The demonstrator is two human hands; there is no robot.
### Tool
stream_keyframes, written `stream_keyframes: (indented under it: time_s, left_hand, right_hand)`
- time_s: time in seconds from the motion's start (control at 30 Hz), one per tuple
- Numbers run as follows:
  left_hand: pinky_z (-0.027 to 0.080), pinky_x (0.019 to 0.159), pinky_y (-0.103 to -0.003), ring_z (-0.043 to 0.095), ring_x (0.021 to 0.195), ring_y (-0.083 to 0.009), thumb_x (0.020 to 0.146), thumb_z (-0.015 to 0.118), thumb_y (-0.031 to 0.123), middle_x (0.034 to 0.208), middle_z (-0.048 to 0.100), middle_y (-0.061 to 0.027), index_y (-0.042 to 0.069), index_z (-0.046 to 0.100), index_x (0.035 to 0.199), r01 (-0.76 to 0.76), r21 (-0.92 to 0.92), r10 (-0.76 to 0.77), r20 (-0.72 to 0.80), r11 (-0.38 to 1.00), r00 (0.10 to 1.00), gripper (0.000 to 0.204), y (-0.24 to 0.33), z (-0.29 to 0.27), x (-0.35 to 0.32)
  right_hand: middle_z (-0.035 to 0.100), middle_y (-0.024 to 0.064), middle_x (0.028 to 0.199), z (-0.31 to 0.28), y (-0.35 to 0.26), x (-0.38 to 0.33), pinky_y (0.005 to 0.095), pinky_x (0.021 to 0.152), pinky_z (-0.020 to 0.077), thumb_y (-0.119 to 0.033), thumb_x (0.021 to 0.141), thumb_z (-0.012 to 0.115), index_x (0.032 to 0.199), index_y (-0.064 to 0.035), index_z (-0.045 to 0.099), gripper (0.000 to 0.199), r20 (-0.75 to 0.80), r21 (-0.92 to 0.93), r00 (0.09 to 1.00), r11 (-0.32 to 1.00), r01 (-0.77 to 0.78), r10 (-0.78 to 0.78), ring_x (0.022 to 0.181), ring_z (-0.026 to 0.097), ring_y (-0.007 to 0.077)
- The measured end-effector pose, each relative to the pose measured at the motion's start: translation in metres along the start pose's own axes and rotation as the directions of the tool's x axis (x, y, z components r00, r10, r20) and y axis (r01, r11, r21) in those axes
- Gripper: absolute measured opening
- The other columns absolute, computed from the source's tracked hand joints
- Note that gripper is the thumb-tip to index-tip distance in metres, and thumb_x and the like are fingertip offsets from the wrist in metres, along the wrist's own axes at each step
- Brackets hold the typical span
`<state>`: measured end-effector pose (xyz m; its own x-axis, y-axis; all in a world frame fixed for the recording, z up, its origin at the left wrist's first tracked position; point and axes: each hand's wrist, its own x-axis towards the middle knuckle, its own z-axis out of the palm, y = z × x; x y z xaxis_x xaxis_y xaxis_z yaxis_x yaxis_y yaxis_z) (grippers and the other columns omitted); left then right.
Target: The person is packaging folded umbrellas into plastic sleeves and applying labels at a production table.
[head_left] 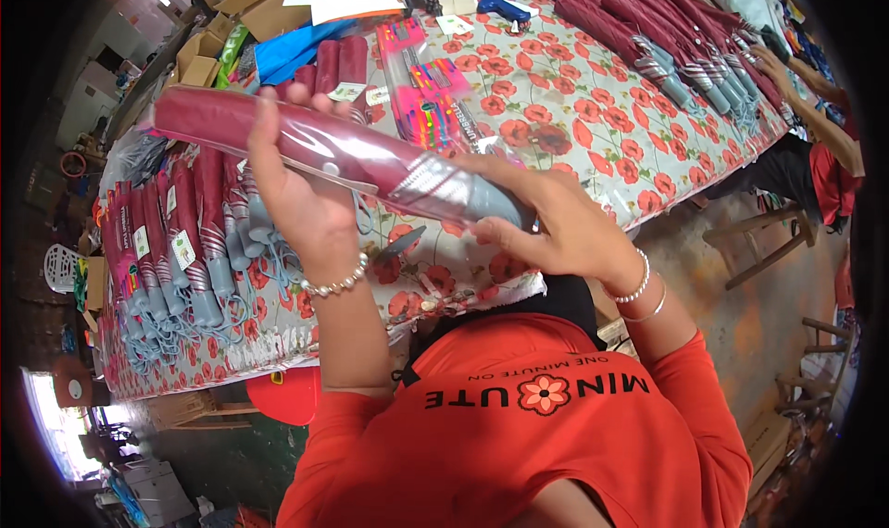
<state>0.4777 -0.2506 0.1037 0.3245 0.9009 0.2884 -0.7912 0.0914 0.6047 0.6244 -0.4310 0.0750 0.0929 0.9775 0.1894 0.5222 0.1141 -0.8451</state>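
A worker held a folded maroon umbrella in a clear plastic sleeve above the flowered table. The left hand was closed around the umbrella's middle, while the right hand gripped its grey handle end. On the table to the left of the held umbrella lay a stack of wrapped umbrellas; beyond it, another row, where a co-worker's hand rested.

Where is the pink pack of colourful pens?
In the head view, the pink pen pack lies on the flowery tablecloth, just behind the bagged maroon umbrella held in both hands, right of the short maroon sleeves.
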Motion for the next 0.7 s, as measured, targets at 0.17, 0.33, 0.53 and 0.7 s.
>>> stream_keyframes:
  time_s: [0.17,0.33,0.53,0.7]
  left_hand:
    - [0.055,0.081,-0.041,0.064,0.081,-0.0185,0.089,0.063,0.023,0.091,0.063,-0.0066,0.006,0.054,0.104,-0.047,0.061,0.047,0.006,0.997,0.999,0.025,0.014,-0.013,0.019]
    - [0.054,0.085,-0.045,0.065,0.084,-0.0206,0.091,0.062,0.03,0.094,0.063,-0.0099,0.001,0.053,0.108,0.036,0.101,-0.04,0.034,0.994,0.999,0.035,-0.011,0.001,-0.007]
    - [0.053,0.085,-0.039,0.063,0.095,-0.0215,0.095,0.054,0.041,0.108,0.061,-0.015,0.001,0.049,0.122,0.118,0.341,-0.179,0.152,0.933,0.972,0.049,-0.031,-0.003,-0.018]
    - [0.051,0.084,-0.033,0.06,0.099,-0.0195,0.095,0.053,0.044,0.111,0.06,-0.0163,0.002,0.046,0.126,0.109,0.449,-0.175,0.109,0.887,0.979,0.053,-0.04,-0.014,-0.005]
  right_hand:
    - [0.061,0.01,0.092,0.007,0.003,0.0,0.0271,0.06,0.0447,-0.016,0.081,0.058,0.133,-0.0078,0.04,0.056,-0.073,0.319,0.996,0.946,0.065,-0.044,0.068,0.056,0.0185]
    - [0.059,0.0103,0.092,0.018,0.011,0.007,0.0245,0.059,0.0416,-0.013,0.081,0.059,0.134,-0.0085,0.035,0.059,-0.082,0.802,0.996,0.595,0.05,0.026,0.07,0.055,0.0153]
    - [0.056,0.0098,0.096,0.035,-0.003,0.018,0.0215,0.06,0.0384,-0.013,0.084,0.055,0.135,-0.0102,0.028,0.058,-0.209,0.774,0.978,0.61,0.17,-0.008,0.074,0.051,0.0121]
    - [0.054,0.0091,0.097,0.043,0.001,0.018,0.021,0.063,0.038,-0.014,0.088,0.052,0.135,-0.0113,0.026,0.055,-0.272,0.78,0.961,0.595,0.194,0.042,0.077,0.049,0.0107]
